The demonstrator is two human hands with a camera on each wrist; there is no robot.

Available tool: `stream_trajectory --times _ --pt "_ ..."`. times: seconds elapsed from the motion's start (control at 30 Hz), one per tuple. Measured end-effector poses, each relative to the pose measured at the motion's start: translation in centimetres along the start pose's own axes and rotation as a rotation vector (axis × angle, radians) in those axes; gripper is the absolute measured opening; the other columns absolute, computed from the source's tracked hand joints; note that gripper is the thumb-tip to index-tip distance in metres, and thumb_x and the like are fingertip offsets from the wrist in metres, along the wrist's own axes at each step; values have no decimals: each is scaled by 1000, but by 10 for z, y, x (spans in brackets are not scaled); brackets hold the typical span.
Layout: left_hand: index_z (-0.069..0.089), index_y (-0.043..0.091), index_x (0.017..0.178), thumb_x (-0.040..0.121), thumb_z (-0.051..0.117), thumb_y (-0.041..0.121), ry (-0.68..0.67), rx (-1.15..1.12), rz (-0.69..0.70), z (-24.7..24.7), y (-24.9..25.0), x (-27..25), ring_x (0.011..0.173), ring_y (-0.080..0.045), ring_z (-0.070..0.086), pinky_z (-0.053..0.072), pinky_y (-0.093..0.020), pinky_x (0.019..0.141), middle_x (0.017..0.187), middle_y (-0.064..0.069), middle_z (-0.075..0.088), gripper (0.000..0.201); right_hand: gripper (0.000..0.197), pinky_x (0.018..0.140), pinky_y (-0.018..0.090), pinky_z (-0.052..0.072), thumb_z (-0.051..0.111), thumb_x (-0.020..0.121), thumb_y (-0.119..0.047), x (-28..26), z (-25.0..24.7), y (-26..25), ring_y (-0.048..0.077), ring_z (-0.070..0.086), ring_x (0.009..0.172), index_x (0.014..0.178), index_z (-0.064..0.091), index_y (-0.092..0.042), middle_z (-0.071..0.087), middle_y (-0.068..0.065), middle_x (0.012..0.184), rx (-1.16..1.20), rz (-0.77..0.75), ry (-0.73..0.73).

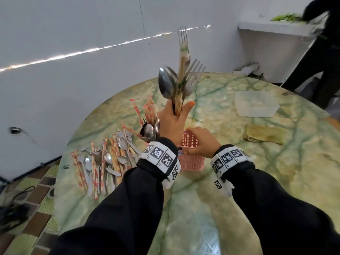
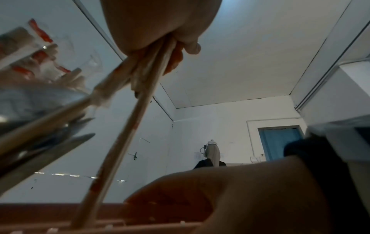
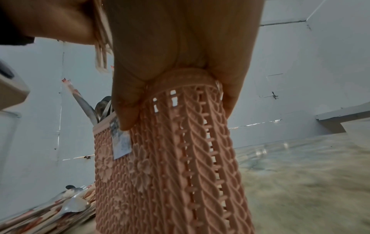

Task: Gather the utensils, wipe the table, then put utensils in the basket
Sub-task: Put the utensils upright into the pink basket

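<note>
Green marbled worktop (image 1: 230,190): my left hand (image 1: 170,122) grips the upright steel-and-wood utensil bundle (image 1: 179,83) directly above the pink lattice plastic basket (image 1: 191,160), which my right hand (image 1: 201,142) clasps by the rim.

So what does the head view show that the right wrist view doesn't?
Only the head view shows the fork tines and spoon bowl of the bundle gripped by the left hand, plus the clear container and the folded cloth.

Only the right wrist view shows the flower pattern and paper label on the basket's side.

Both show the pink basket held by the right hand, and the utensil pile on the table.
</note>
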State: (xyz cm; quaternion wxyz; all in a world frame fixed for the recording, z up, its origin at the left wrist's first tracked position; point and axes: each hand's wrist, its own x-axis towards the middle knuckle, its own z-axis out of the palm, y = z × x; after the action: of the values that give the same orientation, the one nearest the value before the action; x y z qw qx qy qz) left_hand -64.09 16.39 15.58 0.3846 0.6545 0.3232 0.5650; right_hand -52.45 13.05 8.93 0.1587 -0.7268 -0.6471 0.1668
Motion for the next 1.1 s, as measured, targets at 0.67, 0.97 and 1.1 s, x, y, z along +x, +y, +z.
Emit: stream_trajectory --times 0.67,0.97,1.1 --pt "48 15 80 93 52 25 -31 5 -299 11 -49 -16 63 -9 53 47 -25 69 70 6 53 16 84 101 29 30 71 74 -42 4 4 8 21 39 119 142 29 -16 42 4 135 4 -59 -2" --pt "47 17 77 87 62 20 -18 -42 -315 9 -47 -3 44 -6 51 49 -26 57 55 2 51 18 83 102 30 31 71 74 -43 4 5 8 20 39 120 141 30 -18 43 4 134 -3 -56 6" --pt "51 13 88 82 68 23 27 -31 -290 11 -42 -1 63 -23 52 48 -46 72 70 -8 56 21 83 103 31 31 70 74 -43 4 6 9 20 38 120 142 30 -17 42 4 135 -6 -63 8"
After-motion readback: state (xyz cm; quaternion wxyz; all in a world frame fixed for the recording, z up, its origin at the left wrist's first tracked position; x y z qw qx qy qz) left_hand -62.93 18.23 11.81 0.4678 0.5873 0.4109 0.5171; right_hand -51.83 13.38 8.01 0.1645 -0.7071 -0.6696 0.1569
